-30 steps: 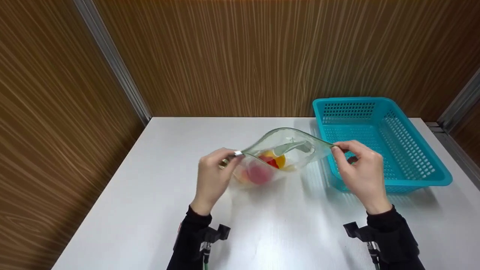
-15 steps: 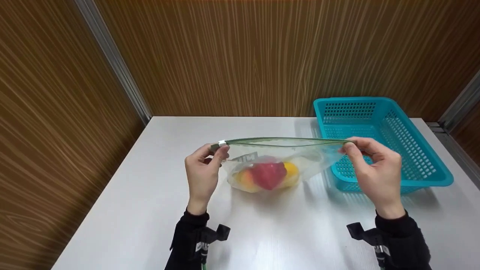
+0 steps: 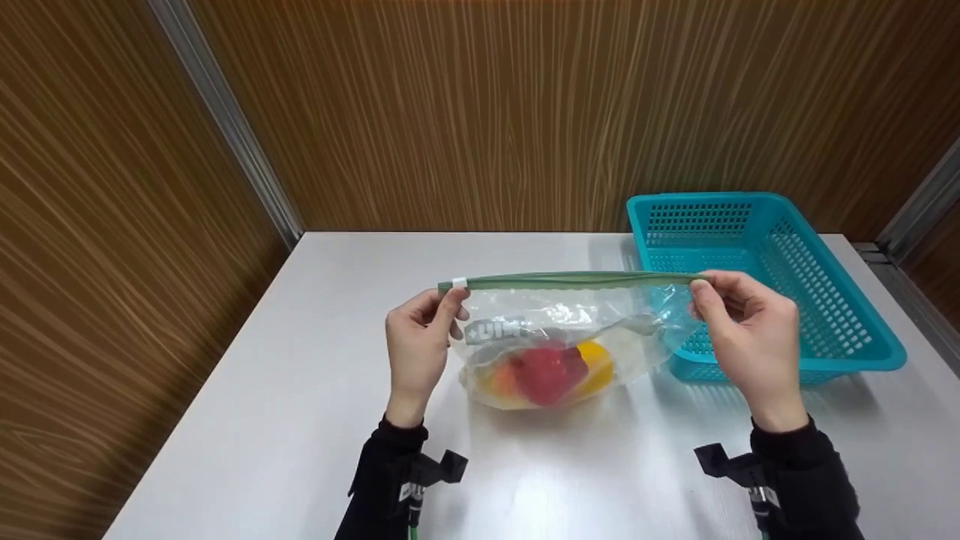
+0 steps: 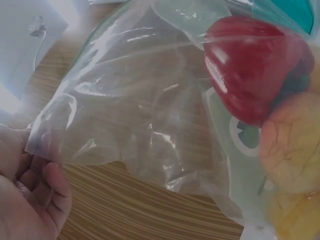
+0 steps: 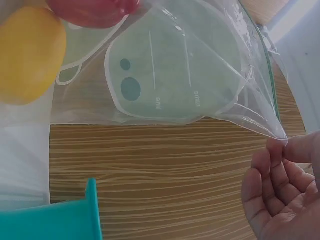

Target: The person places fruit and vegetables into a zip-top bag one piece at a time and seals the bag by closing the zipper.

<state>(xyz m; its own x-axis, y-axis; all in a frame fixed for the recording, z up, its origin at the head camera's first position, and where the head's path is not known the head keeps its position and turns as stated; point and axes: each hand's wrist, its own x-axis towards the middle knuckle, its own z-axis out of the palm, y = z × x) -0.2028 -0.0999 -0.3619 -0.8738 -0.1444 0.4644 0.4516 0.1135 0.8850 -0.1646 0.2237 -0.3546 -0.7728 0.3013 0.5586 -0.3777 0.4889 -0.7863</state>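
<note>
A clear zip bag [image 3: 570,307] hangs stretched between both hands, its green top strip [image 3: 585,281] nearly straight. At its upper left corner, just beside the white slider [image 3: 460,283], my left hand [image 3: 418,337] pinches the bag. Thumb and fingers of my right hand [image 3: 754,341] pinch the upper right corner. Inside, along the bottom, lie a red bell pepper [image 4: 245,65], a wrinkled pale orange, peach-like fruit [image 4: 292,145] and a smooth yellow fruit [image 5: 30,55]. The bag's film and grey-green print blur them in the head view.
A turquoise slotted basket [image 3: 847,365] stands on the white table [image 3: 300,420] at the right, partly behind the right hand. Brown wood-grain panels [image 3: 465,112] rise at the back and left. Black cameras are strapped to both wrists.
The bag's gaping mouth has been pulled flat into a straight line as the hands moved apart. The bag has then tilted so its front and the produce show more fully.
</note>
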